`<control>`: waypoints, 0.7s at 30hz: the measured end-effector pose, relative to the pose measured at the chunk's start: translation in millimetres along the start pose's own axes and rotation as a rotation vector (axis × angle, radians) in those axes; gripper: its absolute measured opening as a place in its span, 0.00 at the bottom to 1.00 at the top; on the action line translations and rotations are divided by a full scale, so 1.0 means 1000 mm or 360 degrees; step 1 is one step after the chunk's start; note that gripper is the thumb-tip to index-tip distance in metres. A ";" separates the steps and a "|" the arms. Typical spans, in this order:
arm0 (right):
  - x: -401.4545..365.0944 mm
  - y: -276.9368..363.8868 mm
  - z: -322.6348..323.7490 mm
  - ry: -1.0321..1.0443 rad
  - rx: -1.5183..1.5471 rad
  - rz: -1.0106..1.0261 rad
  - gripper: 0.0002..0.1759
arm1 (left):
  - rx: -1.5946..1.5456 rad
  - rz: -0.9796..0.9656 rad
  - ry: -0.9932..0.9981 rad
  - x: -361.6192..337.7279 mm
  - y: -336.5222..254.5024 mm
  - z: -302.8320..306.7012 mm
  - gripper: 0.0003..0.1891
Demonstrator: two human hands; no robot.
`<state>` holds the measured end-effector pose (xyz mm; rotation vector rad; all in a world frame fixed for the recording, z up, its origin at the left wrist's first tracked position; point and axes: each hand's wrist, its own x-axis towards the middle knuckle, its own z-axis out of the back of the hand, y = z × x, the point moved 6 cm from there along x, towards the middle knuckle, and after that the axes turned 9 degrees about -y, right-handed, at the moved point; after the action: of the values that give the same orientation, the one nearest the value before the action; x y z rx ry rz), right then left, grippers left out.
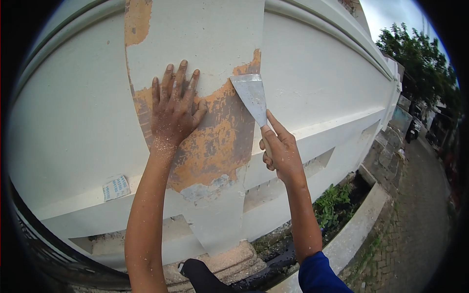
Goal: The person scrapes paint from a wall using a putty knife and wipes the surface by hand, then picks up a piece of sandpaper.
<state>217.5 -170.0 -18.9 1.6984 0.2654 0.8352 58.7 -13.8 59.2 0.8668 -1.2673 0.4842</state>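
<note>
My left hand (175, 110) lies flat against the painted pillar (200, 29) with its fingers spread, dusted with white flecks. In my right hand (282, 151) is a paint scraper (250, 95), its handle wrapped by my fingers. The scraper's wide metal blade points up, its edge against the pillar beside the line where white paint meets bare patches. Below and between my hands, an orange and grey bare area (215, 141) shows where the paint is gone. Beneath it, a pale ragged patch (207, 189) borders white paint.
A printed paper piece (116, 188) rests on the wall ledge at left. Below, a drainage ditch (273, 271) and green plants (334, 205) lie beside a low concrete curb (354, 227). A paved lane (422, 215) runs along the right, with trees (415, 63) beyond.
</note>
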 end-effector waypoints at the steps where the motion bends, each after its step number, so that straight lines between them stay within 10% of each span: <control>1: 0.000 0.000 0.001 0.0012 0.0015 0.0000 0.29 | -0.0001 -0.0001 -0.0006 0.001 0.000 0.000 0.32; 21: -0.002 -0.007 0.001 0.0001 0.0041 -0.0017 0.30 | -0.0009 0.0000 0.0010 -0.001 0.001 0.000 0.33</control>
<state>218.7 -170.0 -26.4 1.7195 0.2865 0.8275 57.2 -13.3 59.0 0.8598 -1.2623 0.4829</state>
